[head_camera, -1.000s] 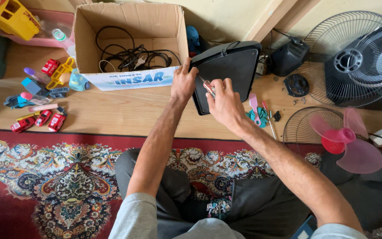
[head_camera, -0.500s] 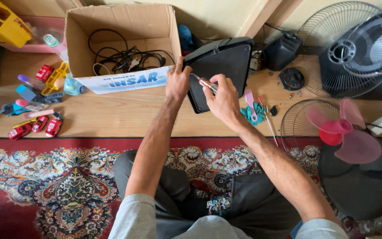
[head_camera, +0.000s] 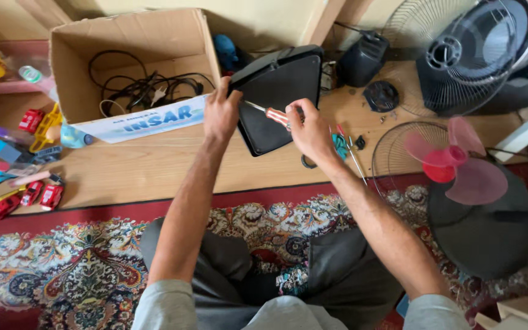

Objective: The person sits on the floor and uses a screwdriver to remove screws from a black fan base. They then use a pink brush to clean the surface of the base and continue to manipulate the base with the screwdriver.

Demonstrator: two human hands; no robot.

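My left hand (head_camera: 221,113) grips the left edge of a black, rounded-square fan base (head_camera: 279,91) that stands tilted on the wooden floor. My right hand (head_camera: 310,128) holds a screwdriver (head_camera: 271,113) with an orange handle. Its metal shaft points left toward the base's edge, close to my left fingers. Both forearms reach forward from my lap, where I sit cross-legged in dark trousers.
A cardboard box (head_camera: 132,36) with black cables stands at the left. Toy cars and plastic toys (head_camera: 29,159) lie further left. A pink fan blade (head_camera: 459,162) on a wire guard, a grey fan head (head_camera: 459,58), a black motor part (head_camera: 362,58) and small tools (head_camera: 346,146) lie at the right. A patterned rug (head_camera: 62,269) covers the near floor.
The view has shifted, so everything sits a little differently in frame. My right hand has drawn back to the right, and the screwdriver now lies flatter, pointing left at the base.
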